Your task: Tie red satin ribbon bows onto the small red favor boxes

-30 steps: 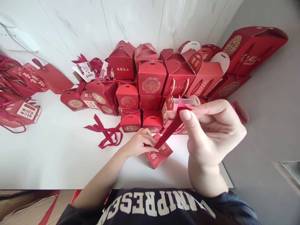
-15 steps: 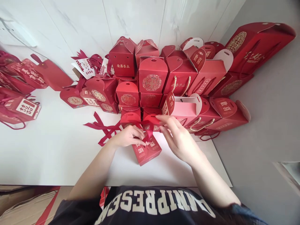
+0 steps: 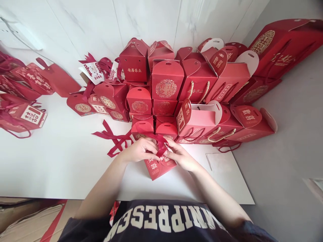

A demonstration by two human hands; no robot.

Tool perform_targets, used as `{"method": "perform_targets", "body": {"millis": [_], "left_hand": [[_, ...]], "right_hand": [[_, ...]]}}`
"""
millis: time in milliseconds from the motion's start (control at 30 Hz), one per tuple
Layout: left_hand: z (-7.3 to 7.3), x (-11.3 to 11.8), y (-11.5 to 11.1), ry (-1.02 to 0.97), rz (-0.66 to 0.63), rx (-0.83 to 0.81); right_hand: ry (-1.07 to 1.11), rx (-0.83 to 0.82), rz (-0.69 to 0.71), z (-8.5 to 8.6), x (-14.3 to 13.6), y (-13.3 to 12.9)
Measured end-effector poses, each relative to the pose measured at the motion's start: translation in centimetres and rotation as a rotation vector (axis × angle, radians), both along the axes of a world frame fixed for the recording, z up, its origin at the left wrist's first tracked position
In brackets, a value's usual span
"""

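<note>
Grips narrow, the left hand [image 3: 141, 150] and right hand [image 3: 182, 157] pinch a looped red ribbon [image 3: 162, 146] close together, wrists low, forearms slanting inward from a dark shirt [image 3: 161, 220] lettered "PRESEN". Just beneath, on the white counter [image 3: 60, 161], sits a small red box [image 3: 158, 170] marked 喜. Behind stand stacked boxes [image 3: 168, 79]; one reads 安居乐业, another 歡喜.

indoor work corner: tiled wall [image 3: 146, 20], stacked gift boxes [image 3: 168, 79]
</note>
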State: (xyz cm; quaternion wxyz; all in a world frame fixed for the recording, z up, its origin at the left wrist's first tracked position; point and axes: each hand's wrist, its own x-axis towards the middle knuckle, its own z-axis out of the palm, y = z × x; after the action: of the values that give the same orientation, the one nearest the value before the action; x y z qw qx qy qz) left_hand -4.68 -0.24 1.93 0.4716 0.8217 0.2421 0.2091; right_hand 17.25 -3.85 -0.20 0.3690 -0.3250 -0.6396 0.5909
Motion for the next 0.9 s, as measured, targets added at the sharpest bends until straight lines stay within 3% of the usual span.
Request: {"method": "perform_targets", "body": {"millis": [167,367,500,600,667,733,833,900], "left_hand": [[0.0,0.2,-0.2,0.037,0.035,0.021],[0.3,0.4,-0.5,0.005,0.014,0.023],[0.2,0.4,-0.5,0.015,0.004,0.001],[0.0,0.4,-0.4,-0.012,-0.003,0.052],[0.0,0.3,-0.3,-0.012,0.001,0.066],[-0.1,0.3,-0.3,-0.002,-0.005,0.060],[-0.2,0.2,-0.4,0.012,0.006,0.050],[-0.3,0.3,-0.5,0.014,0.031,0.040]], "right_hand": [[0.089,0.019,-0.008,0.9,-0.7,-0.3],[-0.061,0.206,-0.326,2.6,-2.0,0.5],[-0.471,0.484,-0.624,5.9,-2.6,1.9],[-0.914,0.584,-0.703,8.8,-2.4,1.3],[-1.039,0.585,-0.715,10.1,-1.9,-0.1],[-1.088,0.549,-0.624,10.7,-1.4,-1.4],[-1.108,0.394,-0.360,10.0,-1.1,-2.3],[-1.037,0.288,-0.277,9.0,-1.3,-2.0]]}}
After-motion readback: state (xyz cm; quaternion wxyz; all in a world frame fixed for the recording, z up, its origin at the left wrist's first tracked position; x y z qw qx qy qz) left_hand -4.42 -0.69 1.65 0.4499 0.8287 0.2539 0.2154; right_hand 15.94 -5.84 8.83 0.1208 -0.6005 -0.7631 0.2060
